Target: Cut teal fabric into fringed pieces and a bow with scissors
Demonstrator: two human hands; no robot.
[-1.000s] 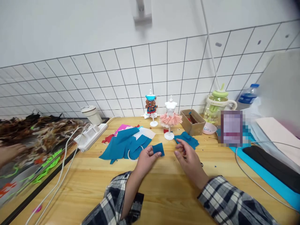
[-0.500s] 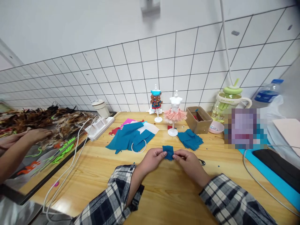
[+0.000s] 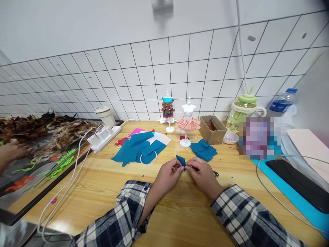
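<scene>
A small teal fabric piece is pinched between my two hands, just above the wooden table. My left hand grips its lower left side with thumb and fingers. From the right, my right hand pinches the same piece, its fingertips touching those of the left. The cloth looks folded or gathered where the fingers meet, and its lower part is hidden by them. Beyond my hands lie a larger teal cloth with a white ring on it and a stack of frayed teal pieces.
A mini mannequin in a pink skirt and a dressed mannequin stand at the back. Right of them are a cardboard box, a pink bowl and a green-lidded jug. Leftward are a power strip and another person's hand.
The small teal piece was held out flat between my hands. Now it is folded at a slant and my fingertips have come together. The view has shifted slightly, and the other person's hand has moved left.
</scene>
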